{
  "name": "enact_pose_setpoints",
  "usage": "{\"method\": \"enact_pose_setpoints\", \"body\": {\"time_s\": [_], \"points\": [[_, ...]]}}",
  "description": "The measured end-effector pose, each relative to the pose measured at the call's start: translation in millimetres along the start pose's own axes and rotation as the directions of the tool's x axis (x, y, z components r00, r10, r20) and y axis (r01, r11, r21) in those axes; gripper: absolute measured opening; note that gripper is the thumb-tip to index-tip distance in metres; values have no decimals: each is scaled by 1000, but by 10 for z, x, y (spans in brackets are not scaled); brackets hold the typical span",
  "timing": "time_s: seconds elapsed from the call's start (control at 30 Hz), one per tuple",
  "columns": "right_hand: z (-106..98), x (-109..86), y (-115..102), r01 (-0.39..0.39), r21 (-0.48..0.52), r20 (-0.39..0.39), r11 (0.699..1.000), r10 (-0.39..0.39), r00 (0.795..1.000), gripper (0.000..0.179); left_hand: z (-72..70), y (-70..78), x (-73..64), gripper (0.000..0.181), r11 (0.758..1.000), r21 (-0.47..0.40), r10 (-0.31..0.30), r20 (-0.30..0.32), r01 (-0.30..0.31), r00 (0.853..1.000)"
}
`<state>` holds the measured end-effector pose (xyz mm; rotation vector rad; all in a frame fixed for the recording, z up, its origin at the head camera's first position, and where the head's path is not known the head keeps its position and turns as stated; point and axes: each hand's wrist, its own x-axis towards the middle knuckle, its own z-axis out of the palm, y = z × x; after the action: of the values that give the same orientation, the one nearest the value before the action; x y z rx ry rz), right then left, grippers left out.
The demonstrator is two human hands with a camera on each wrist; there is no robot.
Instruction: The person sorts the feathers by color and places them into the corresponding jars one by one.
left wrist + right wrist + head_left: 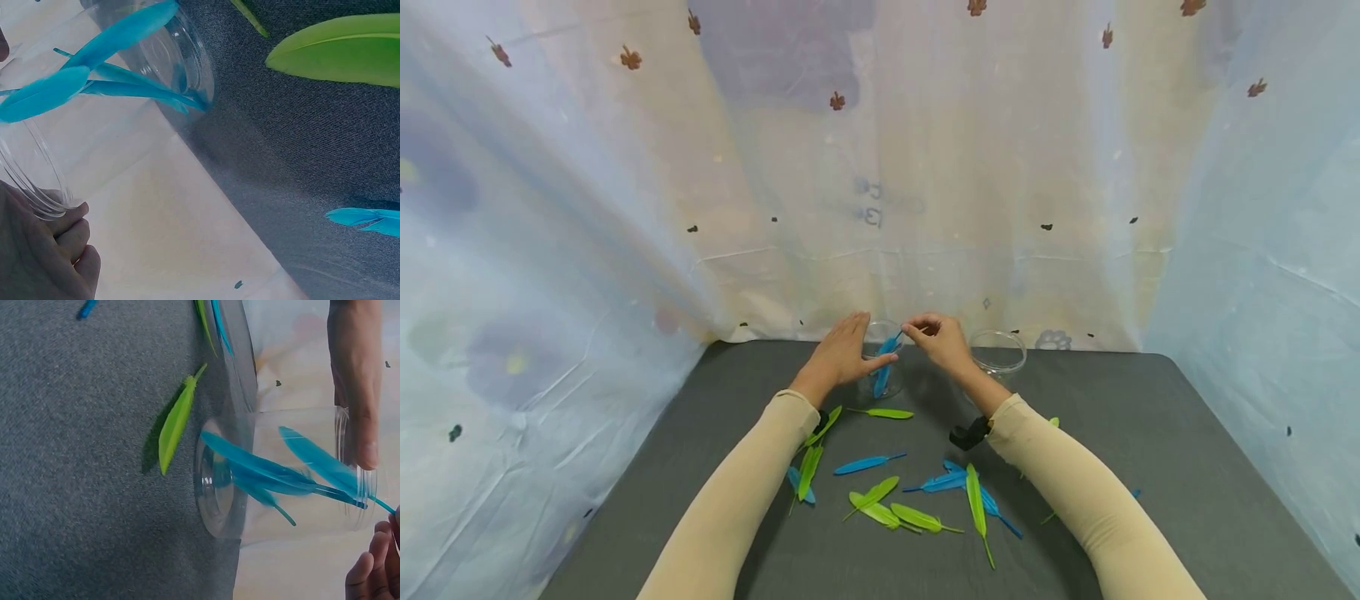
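Note:
A clear jar (880, 322) stands upright near the table's back edge. My left hand (838, 354) holds it at the rim, thumb across the near side and fingers behind. Just right of the mouth, my right hand (943, 340) pinches the quill of a blue feather (315, 457), whose vane hangs down inside the jar. Below it, other blue feathers (256, 464) lean within the jar, seen through its wall. In the left wrist view, my left fingers (74, 232) touch the rim.
A second clear jar (997, 367) stands right of my right wrist, partly hidden by the forearm. Several green feathers (925, 518) and blue feathers (862, 465) lie scattered on the dark grey table (850, 562). A patterned curtain (925, 283) hangs behind the back edge.

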<state>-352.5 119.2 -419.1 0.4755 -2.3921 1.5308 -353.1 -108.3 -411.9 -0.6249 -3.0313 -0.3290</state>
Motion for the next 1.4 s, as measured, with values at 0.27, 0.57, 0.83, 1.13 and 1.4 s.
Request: {"method": "enact_pose_setpoints", "body": {"time_s": [0.27,0.57,0.83,1.13,1.4], "points": [[43,-18,23,-10,4,50,1000,10,999,26,19,-11,13,110,1000,-13,-1,-26,0,1000],[82,-40,62,-34,7,84,999,33,996,27,19,8,-1,110,1000,-25,2,-19,-3,1000],[18,-90,40,-17,71,62,997,13,998,27,22,-5,7,109,1000,-23,-2,-11,1,1000],[-202,-198,-78,76,95,2,993,-77,997,23,19,-15,49,110,1000,-15,5,-26,-5,1000],[-358,-349,-86,132,34,34,991,-133,991,23,23,-5,39,111,1000,-11,4,-18,-4,1000]]}}
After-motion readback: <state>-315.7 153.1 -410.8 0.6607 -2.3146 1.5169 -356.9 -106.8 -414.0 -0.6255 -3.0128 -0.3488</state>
